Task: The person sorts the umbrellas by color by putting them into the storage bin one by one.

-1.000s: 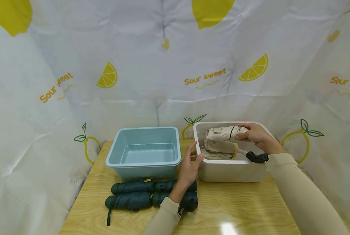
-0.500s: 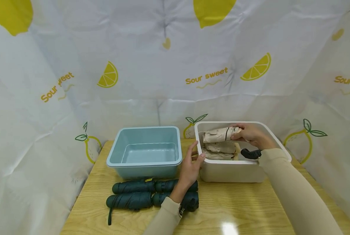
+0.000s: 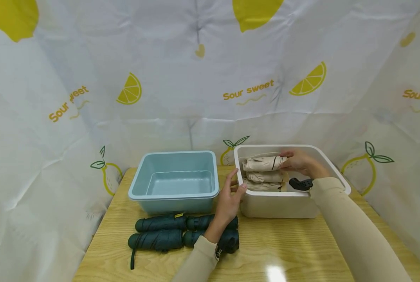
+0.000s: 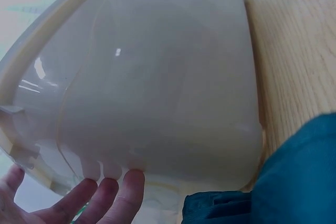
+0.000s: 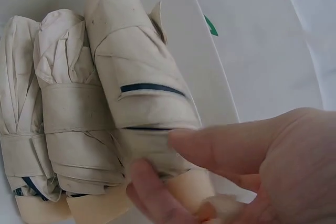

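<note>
Inside the white bin (image 3: 278, 205), three beige folding umbrellas lie side by side. My right hand (image 3: 301, 162) holds the rearmost umbrella (image 3: 260, 163) by its handle end, thumb on one side and fingers on the other. In the right wrist view the same umbrella (image 5: 136, 77) leans slightly, next to the middle umbrella (image 5: 73, 98) and the outer umbrella (image 5: 21, 108). My left hand (image 3: 228, 199) rests against the bin's left end near the rim. Its fingertips (image 4: 134, 179) touch the outer wall in the left wrist view.
A light blue bin (image 3: 174, 197) stands left of the white one. Several dark green folding umbrellas (image 3: 155, 239) lie in front of it on the wooden table (image 3: 266, 250), partly under my left forearm. A lemon-print curtain (image 3: 181, 117) surrounds the table.
My right hand has moved left and then down into the white bin, settling its umbrella lower beside the other two. The left hand stays at the bin's end.
</note>
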A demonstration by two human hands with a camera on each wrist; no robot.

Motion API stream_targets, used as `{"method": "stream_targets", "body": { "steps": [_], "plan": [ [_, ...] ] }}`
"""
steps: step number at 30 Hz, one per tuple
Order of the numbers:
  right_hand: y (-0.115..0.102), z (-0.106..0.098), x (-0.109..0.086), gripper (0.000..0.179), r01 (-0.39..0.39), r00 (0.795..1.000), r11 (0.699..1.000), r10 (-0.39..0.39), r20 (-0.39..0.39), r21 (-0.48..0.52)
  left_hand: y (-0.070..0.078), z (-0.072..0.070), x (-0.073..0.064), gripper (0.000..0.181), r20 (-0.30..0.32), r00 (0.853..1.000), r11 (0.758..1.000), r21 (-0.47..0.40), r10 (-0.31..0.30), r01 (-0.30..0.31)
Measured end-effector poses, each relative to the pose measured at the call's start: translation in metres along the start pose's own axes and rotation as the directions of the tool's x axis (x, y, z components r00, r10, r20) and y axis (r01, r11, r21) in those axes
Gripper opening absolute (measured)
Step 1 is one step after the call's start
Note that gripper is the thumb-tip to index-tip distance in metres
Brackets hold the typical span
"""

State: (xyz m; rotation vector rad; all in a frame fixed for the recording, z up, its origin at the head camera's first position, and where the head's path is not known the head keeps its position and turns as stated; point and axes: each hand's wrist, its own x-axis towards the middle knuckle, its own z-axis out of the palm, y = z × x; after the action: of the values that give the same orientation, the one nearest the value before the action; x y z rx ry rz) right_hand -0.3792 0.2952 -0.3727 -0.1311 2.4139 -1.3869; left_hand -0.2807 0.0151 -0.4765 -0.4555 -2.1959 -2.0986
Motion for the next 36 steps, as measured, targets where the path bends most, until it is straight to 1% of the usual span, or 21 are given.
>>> {"method": "stream_targets", "body": {
  "steps": [3, 7, 14, 18, 20, 26, 28, 32, 34, 36],
  "plan": [
    [0.003, 0.000, 0.000, 0.065, -0.018, 1.000, 0.999, 0.019, 0.015, -0.046, 0.000, 0.000, 0.000, 0.057, 0.002, 1.000, 1.000, 0.001, 0.006, -0.006],
    [0.005, 0.000, -0.001, 0.064, -0.052, 0.998, 0.995, 0.054, 0.021, -0.081, 0.001, 0.001, -0.001, 0.057, 0.002, 1.000, 1.000, -0.001, 0.004, -0.004],
    [0.008, 0.001, -0.003, 0.062, -0.086, 0.996, 0.993, 0.088, 0.021, -0.075, 0.002, 0.002, -0.003, 0.057, 0.004, 1.000, 1.000, -0.011, -0.009, 0.009],
    [0.010, 0.000, -0.005, 0.059, -0.101, 0.995, 0.992, 0.102, 0.006, -0.079, 0.002, 0.003, -0.004, 0.057, 0.000, 1.000, 1.000, -0.004, -0.013, 0.013],
    [0.010, 0.000, -0.006, 0.057, -0.105, 0.994, 0.990, 0.105, -0.004, -0.098, 0.002, 0.003, -0.004, 0.057, -0.001, 1.000, 1.000, -0.003, -0.018, 0.018],
    [0.002, -0.004, -0.015, 0.055, -0.110, 0.994, 0.981, 0.105, -0.041, -0.158, 0.002, 0.004, -0.005, 0.056, 0.001, 1.000, 1.000, -0.009, -0.021, 0.021],
    [-0.004, -0.005, -0.021, 0.057, -0.092, 0.995, 0.980, 0.084, -0.056, -0.174, 0.001, 0.003, -0.004, 0.056, -0.001, 1.000, 1.000, -0.005, -0.015, 0.015],
    [-0.019, -0.004, -0.034, 0.059, -0.005, 0.994, 0.976, -0.019, -0.108, -0.219, 0.003, 0.002, -0.003, 0.056, -0.002, 1.000, 1.000, 0.015, -0.010, 0.010],
    [-0.027, -0.001, -0.042, 0.058, 0.050, 0.986, 0.969, -0.086, -0.140, -0.241, 0.004, 0.000, -0.002, 0.057, 0.003, 1.000, 0.999, 0.037, -0.011, 0.011],
    [-0.035, 0.005, -0.051, 0.057, 0.093, 0.977, 0.965, -0.136, -0.164, -0.245, 0.006, -0.003, -0.001, 0.058, 0.016, 1.000, 0.998, 0.069, -0.014, 0.013]
  ]
}}
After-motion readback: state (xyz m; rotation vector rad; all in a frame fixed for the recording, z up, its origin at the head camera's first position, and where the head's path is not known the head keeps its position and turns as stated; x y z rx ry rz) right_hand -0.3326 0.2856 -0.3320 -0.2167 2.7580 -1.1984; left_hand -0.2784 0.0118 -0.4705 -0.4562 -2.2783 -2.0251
